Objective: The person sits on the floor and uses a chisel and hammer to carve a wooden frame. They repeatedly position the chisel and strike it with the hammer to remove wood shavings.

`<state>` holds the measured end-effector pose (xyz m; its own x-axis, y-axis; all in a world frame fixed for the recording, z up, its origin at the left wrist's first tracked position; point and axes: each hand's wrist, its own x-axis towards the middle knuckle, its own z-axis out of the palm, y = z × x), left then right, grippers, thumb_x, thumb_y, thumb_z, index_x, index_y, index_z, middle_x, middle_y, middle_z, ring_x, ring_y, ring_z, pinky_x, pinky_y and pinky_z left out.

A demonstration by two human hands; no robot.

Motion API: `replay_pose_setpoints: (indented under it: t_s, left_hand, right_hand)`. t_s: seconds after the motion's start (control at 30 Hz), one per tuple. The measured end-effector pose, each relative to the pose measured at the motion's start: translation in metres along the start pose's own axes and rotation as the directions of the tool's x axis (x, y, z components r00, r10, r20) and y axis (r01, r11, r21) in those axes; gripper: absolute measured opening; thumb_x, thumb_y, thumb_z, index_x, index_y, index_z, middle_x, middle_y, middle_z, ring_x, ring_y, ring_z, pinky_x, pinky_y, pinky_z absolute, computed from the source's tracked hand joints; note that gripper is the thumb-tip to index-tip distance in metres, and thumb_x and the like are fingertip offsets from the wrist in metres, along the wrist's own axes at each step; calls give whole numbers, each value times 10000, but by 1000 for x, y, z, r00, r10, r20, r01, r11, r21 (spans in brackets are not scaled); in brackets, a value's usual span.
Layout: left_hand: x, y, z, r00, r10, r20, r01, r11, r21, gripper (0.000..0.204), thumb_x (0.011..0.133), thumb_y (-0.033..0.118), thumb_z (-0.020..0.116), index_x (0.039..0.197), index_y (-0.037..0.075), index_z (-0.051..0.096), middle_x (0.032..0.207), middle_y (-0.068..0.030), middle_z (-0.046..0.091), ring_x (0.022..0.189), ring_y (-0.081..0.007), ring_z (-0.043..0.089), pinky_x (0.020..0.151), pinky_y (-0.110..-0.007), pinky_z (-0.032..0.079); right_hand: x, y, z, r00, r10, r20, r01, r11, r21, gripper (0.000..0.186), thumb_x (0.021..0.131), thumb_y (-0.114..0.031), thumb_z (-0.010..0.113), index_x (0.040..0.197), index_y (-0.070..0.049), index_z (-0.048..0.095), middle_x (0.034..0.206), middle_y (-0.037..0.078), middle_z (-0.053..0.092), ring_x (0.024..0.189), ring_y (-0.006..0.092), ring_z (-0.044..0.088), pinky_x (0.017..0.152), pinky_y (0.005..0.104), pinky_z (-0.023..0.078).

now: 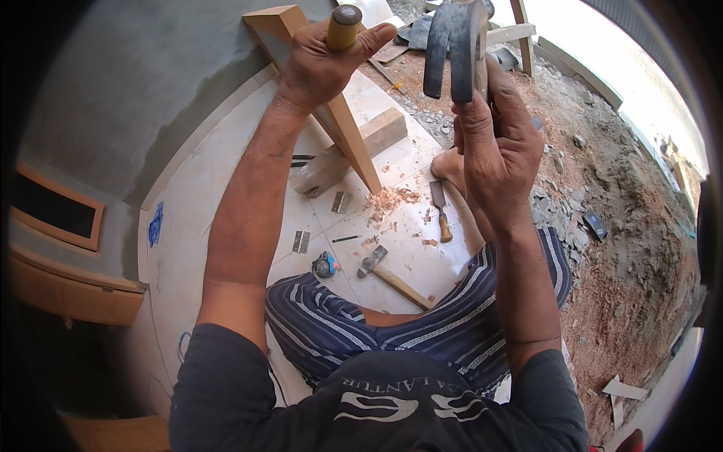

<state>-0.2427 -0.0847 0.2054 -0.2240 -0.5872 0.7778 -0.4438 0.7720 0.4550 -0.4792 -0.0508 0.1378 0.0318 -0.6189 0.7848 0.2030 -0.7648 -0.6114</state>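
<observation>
"What's in your hands?"

"My left hand (316, 75) is wrapped tight around a yellow tool handle (343, 36), thumb stuck out to the right (what sits below my fist, I can't see). My right hand (501, 143) grips a claw hammer (461, 60) up close to its head, the dark forked claw in plain view."

"And the wood, where is that?"

"The long wooden board (351, 143) slants down just beyond my left forearm and crosses a thick timber block (388, 134) lying on the pale tiles (196, 181). Its near end comes down beside a scatter of curled shavings (392, 200)."

"Which other tools are lying about?"

"A wood-handled chisel (441, 215) lies right of the shavings, near my bare foot (449, 167). Closer to me, a second hammer (399, 286) rests slantwise in front of my folded legs, with a tape measure (324, 265) to its left and a slim pencil (346, 239) above that. Two metal hinges (301, 241) lie farther over, one of them near the timber block"
</observation>
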Motion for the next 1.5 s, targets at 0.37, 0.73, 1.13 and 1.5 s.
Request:
replay_pose_setpoints:
  t_s: [0.37, 0.73, 1.13, 1.5]
  left_hand:
    - [-4, -42, -26, 997, -42, 69, 54, 980, -191, 124, 1000, 59, 657, 877, 52, 666, 744, 49, 619, 635, -30, 542, 530, -226, 412]
    - [14, -23, -22, 984, -167, 55, 173, 975, -136, 195, 1021, 98, 659, 829, 63, 654, 653, 32, 561, 537, -45, 469, 468, -242, 351]
    - [12, -14, -21, 974, -218, 57, 225, 940, -256, 179, 965, -10, 549, 903, 79, 690, 668, 53, 531, 551, -30, 436, 487, -235, 323]
    - [18, -22, -28, 936, -342, 86, 346, 843, -412, 225, 990, 216, 750, 852, 68, 653, 652, 23, 560, 502, -31, 436, 437, -218, 310]
  right_hand:
    - [69, -51, 17, 965, -174, 198, 217, 951, -222, 396, 1005, -153, 653, 1267, 141, 615, 914, 255, 721, 831, 344, 728, 768, 385, 584]
    - [103, -80, 6, 843, 153, 515, 131, 871, -473, 207, 1005, -135, 604, 988, 68, 641, 790, 227, 688, 732, 332, 691, 677, 452, 537]
    - [97, -80, 22, 904, -64, 422, 266, 858, -440, 217, 1010, -121, 574, 948, 72, 651, 787, 241, 686, 708, 355, 671, 678, 456, 528]
    - [124, -133, 36, 842, 446, 303, -161, 743, -649, 239, 1018, -140, 560, 904, 32, 681, 844, 230, 707, 779, 343, 684, 746, 466, 548]
